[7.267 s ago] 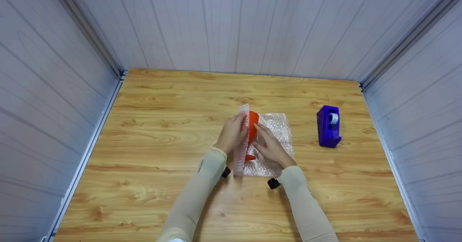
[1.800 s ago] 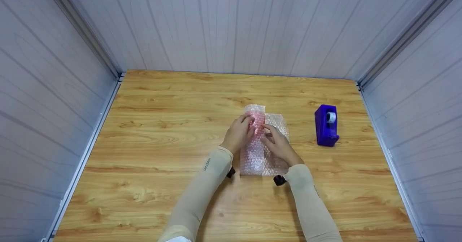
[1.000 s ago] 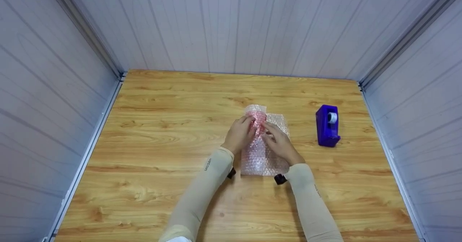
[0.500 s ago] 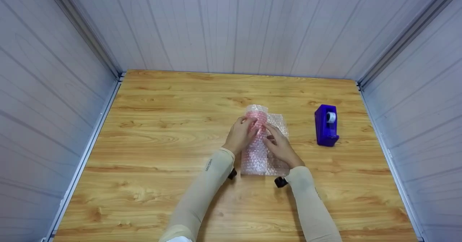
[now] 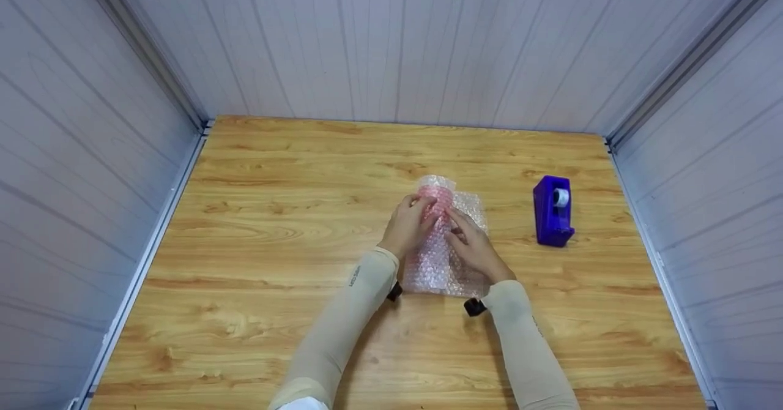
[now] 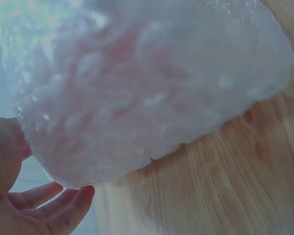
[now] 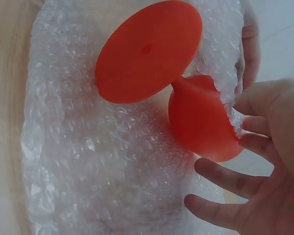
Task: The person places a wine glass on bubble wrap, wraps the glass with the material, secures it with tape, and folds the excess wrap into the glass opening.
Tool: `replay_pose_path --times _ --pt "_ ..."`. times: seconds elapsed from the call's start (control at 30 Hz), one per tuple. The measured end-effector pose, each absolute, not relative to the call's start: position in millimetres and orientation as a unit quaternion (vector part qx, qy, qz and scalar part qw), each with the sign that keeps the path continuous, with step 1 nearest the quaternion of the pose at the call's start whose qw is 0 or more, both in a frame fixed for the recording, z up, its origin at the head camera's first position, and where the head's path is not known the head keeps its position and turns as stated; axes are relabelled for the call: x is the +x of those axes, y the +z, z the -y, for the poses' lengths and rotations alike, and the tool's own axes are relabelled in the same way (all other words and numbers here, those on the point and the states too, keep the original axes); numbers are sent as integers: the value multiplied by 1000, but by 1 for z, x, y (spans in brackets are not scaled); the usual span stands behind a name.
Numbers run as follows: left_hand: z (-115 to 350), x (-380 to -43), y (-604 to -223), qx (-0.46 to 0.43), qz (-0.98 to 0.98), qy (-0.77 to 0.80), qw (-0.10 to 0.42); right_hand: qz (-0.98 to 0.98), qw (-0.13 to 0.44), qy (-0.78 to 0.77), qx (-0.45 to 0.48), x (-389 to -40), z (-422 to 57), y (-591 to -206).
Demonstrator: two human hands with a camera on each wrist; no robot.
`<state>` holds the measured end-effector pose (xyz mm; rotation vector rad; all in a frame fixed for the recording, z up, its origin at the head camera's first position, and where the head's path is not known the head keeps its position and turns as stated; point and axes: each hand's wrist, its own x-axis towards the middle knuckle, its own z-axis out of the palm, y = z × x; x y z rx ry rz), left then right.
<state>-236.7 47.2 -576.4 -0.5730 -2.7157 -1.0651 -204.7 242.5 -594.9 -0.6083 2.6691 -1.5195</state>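
An orange-red plastic goblet lies inside a sheet of bubble wrap [image 5: 428, 266], which is folded over it from the left. In the head view the goblet shows only as a pink tint; the right wrist view shows its round foot [image 7: 149, 54] and bowl [image 7: 203, 122] under the fold. My left hand [image 5: 407, 225] curls over the wrapped bowl from the left. From the right, my right hand [image 5: 478, 249] pinches the fold's edge beside the bowl, its other fingers spread. Bubble wrap fills most of the left wrist view, with left fingers [image 6: 71, 208] against its edge.
A purple tape dispenser [image 5: 552, 211] with a white roll stands on the wooden table [image 5: 257, 226], right of the wrap. A single layer of wrap [image 5: 471, 208] extends right of the fold. Pale panel walls [image 5: 391, 43] enclose the back and both sides.
Seven seconds ago the flap stood raised, with the orange-red goblet exposed to the head view; since then it came down rightward over the goblet. During the last second both hands have barely shifted.
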Motion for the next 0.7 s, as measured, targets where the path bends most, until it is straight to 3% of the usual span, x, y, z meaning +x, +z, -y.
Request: replay_pose_path --times 0.43,0.7 --pt "-50 -240 -577 -177 922 -336 78 -867 23 -468 -169 -207 -248 -594" --pt "-49 -235 -579 -173 918 -348 83 -862 5 -473 -183 -206 -249 -598"
